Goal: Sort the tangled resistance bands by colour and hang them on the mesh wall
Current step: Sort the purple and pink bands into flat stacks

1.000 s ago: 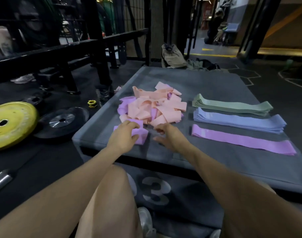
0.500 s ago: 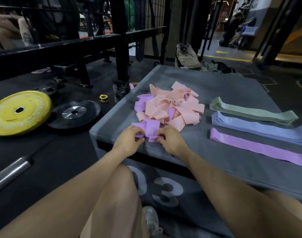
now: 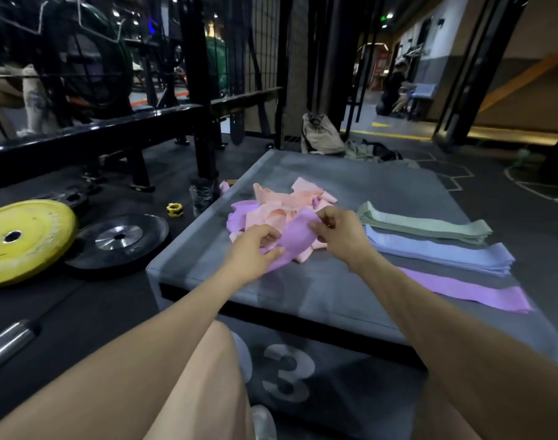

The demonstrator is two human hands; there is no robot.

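On the grey gym worktop (image 3: 335,281), my left hand (image 3: 252,249) and right hand (image 3: 341,231) now pinch a purple band (image 3: 295,239) lifted from the near edge of the pink tangle (image 3: 281,201); it belongs right, with the sorted purple strip (image 3: 462,289).

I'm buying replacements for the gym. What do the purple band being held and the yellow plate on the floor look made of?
The purple band, held by both hands, looks like thin matte stretch fabric or latex: it folds and drapes limply. The yellow plate looks like rubber with a slightly glossy, scuffed face, though coated metal can't be ruled out.
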